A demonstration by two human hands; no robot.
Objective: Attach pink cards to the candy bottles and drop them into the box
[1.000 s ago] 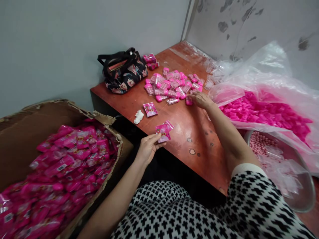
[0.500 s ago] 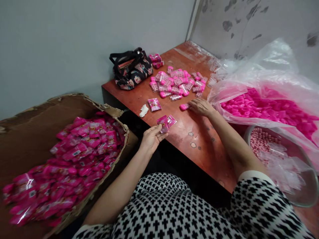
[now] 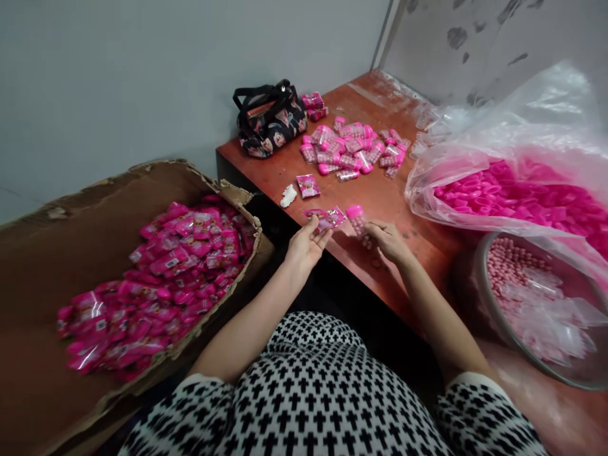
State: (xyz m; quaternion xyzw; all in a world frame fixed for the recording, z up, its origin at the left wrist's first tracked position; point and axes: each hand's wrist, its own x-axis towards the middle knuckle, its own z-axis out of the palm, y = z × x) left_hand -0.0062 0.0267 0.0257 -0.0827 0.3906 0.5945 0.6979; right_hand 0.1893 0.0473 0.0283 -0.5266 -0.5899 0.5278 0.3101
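My left hand [image 3: 304, 247] pinches a small pink printed plastic packet [image 3: 336, 217] above the table's near edge. In my right hand [image 3: 390, 242] is a small clear bottle [image 3: 356, 220] of pink beads with a bright pink cap, tilted so that the cap points away to the left. The bottle is close to the packet's right end, apart from it. Just beyond my left hand lie a flat pink packet [image 3: 308, 185] and a crumpled white scrap [image 3: 287, 196]. Farther back is a pile of filled bottles [image 3: 354, 147] with pink caps.
A cardboard box [image 3: 61, 212] to the left holds many filled pink packets [image 3: 190, 253]. On the right, a clear plastic bag [image 3: 418, 190] contains pink caps [image 3: 513, 196]. Below it sits a basin [image 3: 485, 278] with pink beads and clear pieces. A floral handbag [image 3: 273, 126] stands at the back.
My right hand has brought the bottle from the table toward the packet and turned it. My left hand still grips the packet, now more edge-on. The whole view has shifted slightly.
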